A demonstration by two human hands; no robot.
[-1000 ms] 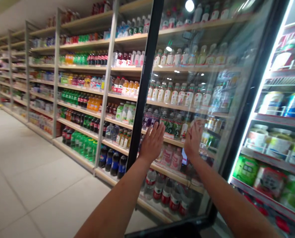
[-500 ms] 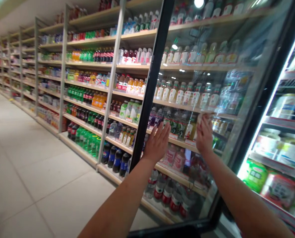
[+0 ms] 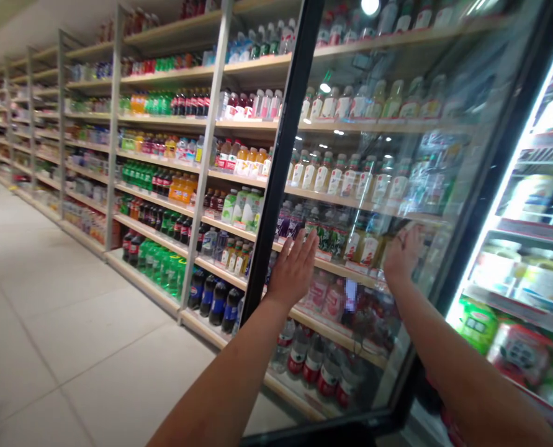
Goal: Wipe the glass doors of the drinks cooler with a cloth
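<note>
An open glass cooler door [image 3: 360,81] with a black frame [image 3: 283,155] stands in front of me. My left hand [image 3: 295,267] lies flat and open on the glass near the frame's left edge, fingers together and pointing up. Further right, my right hand [image 3: 403,253] presses against the same pane, with what looks like a small pale cloth [image 3: 416,231] under its fingertips. The cloth is blurred. Shelved bottles show through the glass behind both hands.
Long wooden shelves of drink bottles [image 3: 164,186] run along the aisle to the left. A pale tiled floor [image 3: 48,323] lies before them. On the right is the lit cooler interior [image 3: 527,273] with cans and packets on wire shelves.
My right hand has slid to the right and slightly down across the glass. My left hand has stayed in nearly the same spot on the pane.
</note>
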